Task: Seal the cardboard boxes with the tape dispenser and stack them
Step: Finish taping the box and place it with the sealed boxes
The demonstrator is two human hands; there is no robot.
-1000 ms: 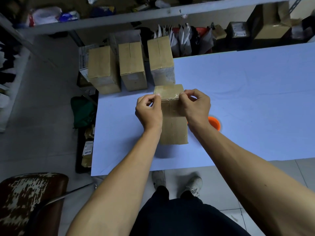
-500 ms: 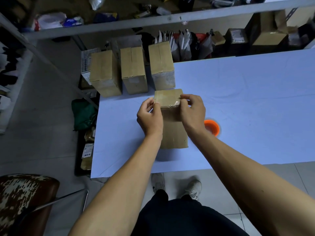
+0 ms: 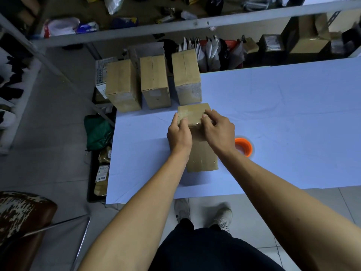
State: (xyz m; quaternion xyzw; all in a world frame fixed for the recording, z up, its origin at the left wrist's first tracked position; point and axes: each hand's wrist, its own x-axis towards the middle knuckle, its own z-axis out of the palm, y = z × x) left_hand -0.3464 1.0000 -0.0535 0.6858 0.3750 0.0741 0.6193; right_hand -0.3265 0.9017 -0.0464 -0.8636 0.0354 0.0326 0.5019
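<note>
- Both hands are laid on the upper end of an upright cardboard box (image 3: 202, 157) standing on the pale blue worktop (image 3: 293, 114).
- At the box's top left edge, the left hand (image 3: 179, 133) is curled round the corner, with its fingertips on the top face.
- At the top right edge, the right hand (image 3: 217, 130) is set with bent fingers pressed down on the glossy tape that crosses the top face and runs down the front.
- An orange tape roll (image 3: 244, 146) is seen lying on the worktop just beside the right wrist, partly hidden by it.
- Three more cardboard boxes are lined up along the worktop's far left corner: a left one (image 3: 122, 85), a middle one (image 3: 155, 83) and a right one (image 3: 187, 77), the last standing just behind the held box.
- A green bag (image 3: 97, 132) is seen on the floor left of the worktop, and a worn chair (image 3: 21, 222) at the lower left.
</note>
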